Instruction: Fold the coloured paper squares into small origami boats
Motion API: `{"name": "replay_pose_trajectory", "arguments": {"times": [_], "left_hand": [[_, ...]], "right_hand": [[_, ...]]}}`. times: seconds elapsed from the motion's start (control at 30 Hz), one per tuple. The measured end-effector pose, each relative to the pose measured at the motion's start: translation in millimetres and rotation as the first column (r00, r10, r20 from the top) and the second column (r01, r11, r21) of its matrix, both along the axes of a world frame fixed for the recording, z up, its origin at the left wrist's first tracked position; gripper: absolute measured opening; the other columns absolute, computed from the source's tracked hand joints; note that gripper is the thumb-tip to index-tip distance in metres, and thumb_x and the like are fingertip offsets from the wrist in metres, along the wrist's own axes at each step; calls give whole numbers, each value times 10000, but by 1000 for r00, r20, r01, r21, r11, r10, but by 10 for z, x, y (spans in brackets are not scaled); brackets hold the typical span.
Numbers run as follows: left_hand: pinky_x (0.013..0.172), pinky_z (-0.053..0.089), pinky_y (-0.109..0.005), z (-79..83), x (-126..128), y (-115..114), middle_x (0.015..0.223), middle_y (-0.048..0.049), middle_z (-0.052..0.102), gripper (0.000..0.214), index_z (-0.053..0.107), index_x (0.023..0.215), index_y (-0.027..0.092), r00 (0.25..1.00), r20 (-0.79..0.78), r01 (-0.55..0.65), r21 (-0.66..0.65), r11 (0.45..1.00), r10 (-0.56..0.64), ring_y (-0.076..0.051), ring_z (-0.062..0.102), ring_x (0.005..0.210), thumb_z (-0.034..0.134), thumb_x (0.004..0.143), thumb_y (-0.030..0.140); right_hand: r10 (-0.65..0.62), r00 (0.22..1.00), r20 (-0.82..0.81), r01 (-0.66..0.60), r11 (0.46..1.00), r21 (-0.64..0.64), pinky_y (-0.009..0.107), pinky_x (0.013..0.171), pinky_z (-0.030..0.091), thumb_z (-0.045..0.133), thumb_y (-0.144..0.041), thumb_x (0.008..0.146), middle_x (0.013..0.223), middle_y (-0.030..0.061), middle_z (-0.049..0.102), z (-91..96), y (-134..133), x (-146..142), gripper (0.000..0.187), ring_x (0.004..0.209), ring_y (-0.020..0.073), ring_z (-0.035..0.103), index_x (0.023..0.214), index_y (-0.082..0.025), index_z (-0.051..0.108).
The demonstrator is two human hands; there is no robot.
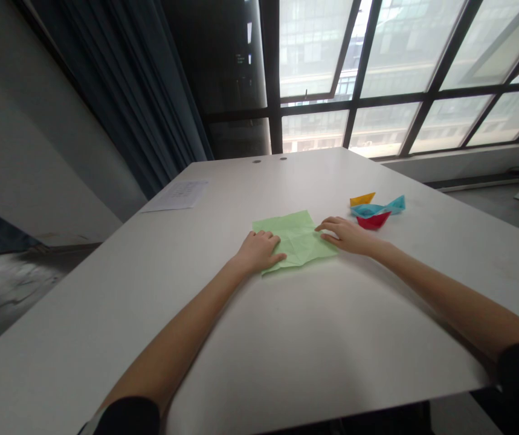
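Observation:
A light green sheet of paper (299, 238) with crease lines lies unfolded on the white table (259, 350). My left hand (260, 250) rests on the sheet's left part, palm down, fingers spread and thumb stretched inward. At the right edge of the paper is my right hand (346, 234), its fingers apart and the fingertips touching the sheet. Neither hand grips anything. Just beyond my right hand stand folded paper boats: a red one (374, 221), a light blue one (377, 208) and a yellow one (362, 199).
A printed white sheet (178, 195) lies at the table's far left edge. Two round cable holes are near the back edge. A dark blue curtain (123, 78) hangs at the left, and large framed windows (390, 72) stand beyond the table.

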State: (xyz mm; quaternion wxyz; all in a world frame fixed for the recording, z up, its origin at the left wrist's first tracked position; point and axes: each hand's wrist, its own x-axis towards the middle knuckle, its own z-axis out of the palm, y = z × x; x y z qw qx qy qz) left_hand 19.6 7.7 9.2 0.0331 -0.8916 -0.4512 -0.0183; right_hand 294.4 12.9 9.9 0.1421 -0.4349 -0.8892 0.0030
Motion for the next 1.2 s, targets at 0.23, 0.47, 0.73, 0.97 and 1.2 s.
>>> {"name": "replay_pose_trajectory", "arguments": {"times": [0.23,0.47,0.73,0.97,1.2], "left_hand": [[1012,188,-537,-26,-36,-28,1403,-169,339,884,358,1339,230,1000,8,-28,-181,983,30,-341,315,1269,400,646,778],[1030,166,-531,22,-91,11,1394,-151,359,898,376,1326,251,999,-7,-41,-226,973,40,-328,334,1261,486,595,762],[936,372,-365,134,1,6,1220,-131,537,535,526,1160,159,894,442,60,-273,960,69,-246,504,1103,453,796,543],[669,450,-265,194,265,-97,1099,-127,595,593,416,1192,175,391,769,295,-625,722,506,-180,609,873,550,749,545],[569,416,-216,215,314,-158,821,-54,650,393,560,932,150,309,759,363,-651,666,574,-117,608,641,593,737,490]], "right_hand": [[-627,769,125,608,778,157,382,730,454,509,-346,801,1066,164,592,87,120,303,337,954,288,568,1061,-134,543],[-707,666,237,708,699,94,402,672,450,460,-190,808,917,192,654,-29,190,439,207,874,311,609,929,-104,605],[-447,893,-52,448,876,175,295,622,432,436,-289,849,954,87,654,389,-162,27,218,773,217,613,969,-204,597],[114,985,-131,-87,977,193,264,695,438,345,-247,894,933,71,651,354,-458,-377,253,757,155,604,965,-212,586],[81,949,-305,-96,995,-35,252,652,438,431,-383,870,827,36,664,287,-510,-488,205,688,142,601,924,-205,517]]}}
